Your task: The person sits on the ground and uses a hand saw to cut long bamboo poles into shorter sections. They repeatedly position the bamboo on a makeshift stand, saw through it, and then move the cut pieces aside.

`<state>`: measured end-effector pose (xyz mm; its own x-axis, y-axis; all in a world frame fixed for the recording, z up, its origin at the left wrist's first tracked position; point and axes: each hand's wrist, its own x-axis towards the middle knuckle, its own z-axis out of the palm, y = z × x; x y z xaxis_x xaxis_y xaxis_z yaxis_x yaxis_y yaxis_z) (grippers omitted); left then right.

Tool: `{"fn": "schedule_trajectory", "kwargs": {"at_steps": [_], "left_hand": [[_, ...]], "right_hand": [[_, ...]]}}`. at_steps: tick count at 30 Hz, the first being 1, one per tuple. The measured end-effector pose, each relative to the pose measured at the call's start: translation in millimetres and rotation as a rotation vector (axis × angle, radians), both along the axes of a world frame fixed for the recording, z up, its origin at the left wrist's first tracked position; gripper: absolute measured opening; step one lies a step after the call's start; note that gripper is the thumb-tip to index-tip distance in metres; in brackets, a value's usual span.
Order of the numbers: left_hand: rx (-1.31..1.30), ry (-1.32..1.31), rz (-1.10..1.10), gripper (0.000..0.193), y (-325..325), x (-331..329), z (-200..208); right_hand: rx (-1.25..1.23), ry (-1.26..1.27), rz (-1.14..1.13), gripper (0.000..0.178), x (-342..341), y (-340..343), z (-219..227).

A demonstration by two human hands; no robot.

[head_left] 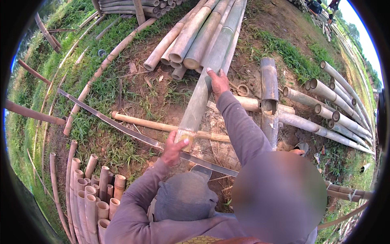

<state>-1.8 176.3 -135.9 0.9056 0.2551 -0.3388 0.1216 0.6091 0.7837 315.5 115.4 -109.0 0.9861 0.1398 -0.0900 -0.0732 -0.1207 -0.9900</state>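
Head view: left hand and, farther up, right hand grip with their fingers a long grey-green bamboo pole.

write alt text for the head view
A bare left hand and bare right hand in dusty purple-grey sleeves hold a long greenish-grey bamboo pole, the left nearer its end. Tan cylindrical bamboo poles lie beyond on grassy brown ground.

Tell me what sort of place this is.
Probably an outdoor bamboo-working yard: long poles lie piled ahead, cut bamboo lengths stand bunched at lower left, and the left hand and right hand hold a greenish pole.
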Motion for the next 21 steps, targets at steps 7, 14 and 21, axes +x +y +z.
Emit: {"fn": "schedule_trajectory", "kwargs": {"at_steps": [7, 14, 21], "left_hand": [[-0.254, -0.113, 0.212, 0.039, 51, 241, -53], [-0.348, 0.193, 0.801, 0.130, 11, 347, -25], [-0.165, 0.223, 0.732, 0.147, -22, 327, -23]], "right_hand": [[-0.602, -0.609, 0.535, 0.053, -131, -146, 59], [-0.742, -0.461, 0.340, 0.054, -304, -316, 34], [-0.743, -0.354, 0.289, 0.057, -360, -363, 39]]}}
